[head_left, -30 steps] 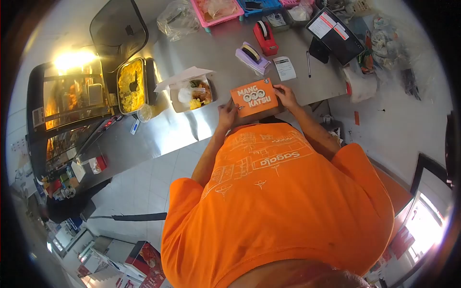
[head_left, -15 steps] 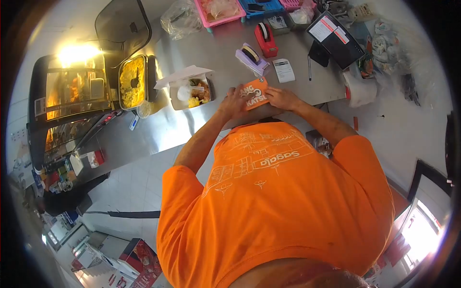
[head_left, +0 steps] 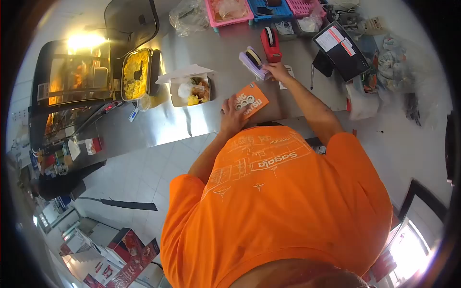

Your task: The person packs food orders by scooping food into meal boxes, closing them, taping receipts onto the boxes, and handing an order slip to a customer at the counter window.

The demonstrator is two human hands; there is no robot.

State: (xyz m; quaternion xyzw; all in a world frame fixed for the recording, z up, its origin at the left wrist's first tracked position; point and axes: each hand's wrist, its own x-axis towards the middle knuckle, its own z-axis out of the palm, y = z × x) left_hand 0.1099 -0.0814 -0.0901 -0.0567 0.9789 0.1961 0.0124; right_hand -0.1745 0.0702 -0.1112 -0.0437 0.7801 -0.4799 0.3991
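Observation:
My left hand [head_left: 233, 115] grips the left side of a closed orange box [head_left: 253, 99] with white lettering, which lies turned at an angle near the table's front edge. Beyond it, my right hand [head_left: 277, 72] reaches to the near end of a lavender tape dispenser [head_left: 252, 62], its fingers closed there; whatever they pinch is too small to make out. A red tape dispenser [head_left: 272, 46] stands just behind this hand. Partly covered by my right hand and wrist is a white paper slip [head_left: 288, 77]. An open food box [head_left: 184, 104] with rice and other food sits to the left.
A metal tray of yellow food [head_left: 136, 73] and a lit display case [head_left: 72, 81] stand at the left. Pink [head_left: 230, 21] and blue [head_left: 271, 18] baskets line the back. A black tablet [head_left: 342, 52] on a stand and plastic bags [head_left: 396, 67] are at the right.
My right hand has left the orange box and moved up to the lavender dispenser. The box has been turned, with my left hand still on it. The view has shifted slightly.

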